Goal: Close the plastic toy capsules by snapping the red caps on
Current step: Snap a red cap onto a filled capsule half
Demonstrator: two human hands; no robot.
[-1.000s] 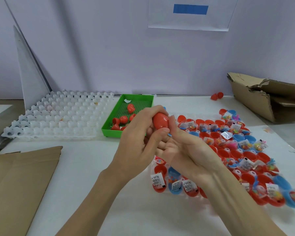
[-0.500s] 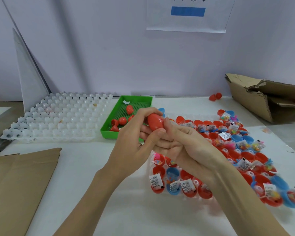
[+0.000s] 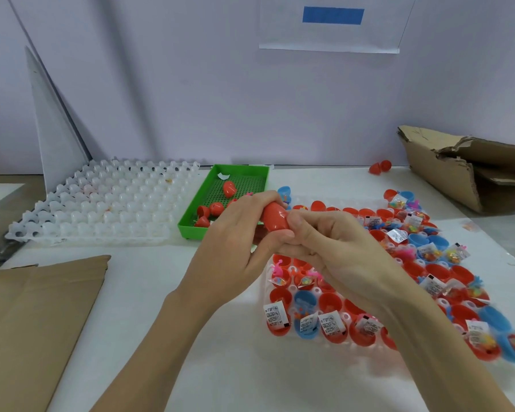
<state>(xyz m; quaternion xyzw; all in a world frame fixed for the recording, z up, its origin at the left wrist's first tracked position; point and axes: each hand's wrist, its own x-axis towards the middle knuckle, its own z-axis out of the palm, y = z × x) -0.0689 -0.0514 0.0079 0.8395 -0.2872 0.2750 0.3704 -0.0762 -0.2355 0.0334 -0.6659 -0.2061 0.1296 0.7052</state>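
A red egg-shaped capsule (image 3: 275, 217) is held in mid-air above the table, both its halves together. My left hand (image 3: 235, 251) grips its left end from below and behind. My right hand (image 3: 324, 245) pinches its right end with thumb and curled fingers. Beneath my hands a clear tray (image 3: 263, 281) holds several open red and blue capsule halves (image 3: 329, 304) with small bagged toys and paper slips. A green tray (image 3: 191, 226) just beyond my left hand contains a few red caps (image 3: 216, 208).
An empty white cell tray (image 3: 101, 209) lies at the back left. Flat cardboard (image 3: 33, 316) covers the near left corner. A torn cardboard box (image 3: 464, 168) sits at the back right, with two red pieces (image 3: 379, 167) beside it.
The capsule has tilted from upright to lying on its side between my hands. Both hands stayed joined on it, just above the capsule tray.
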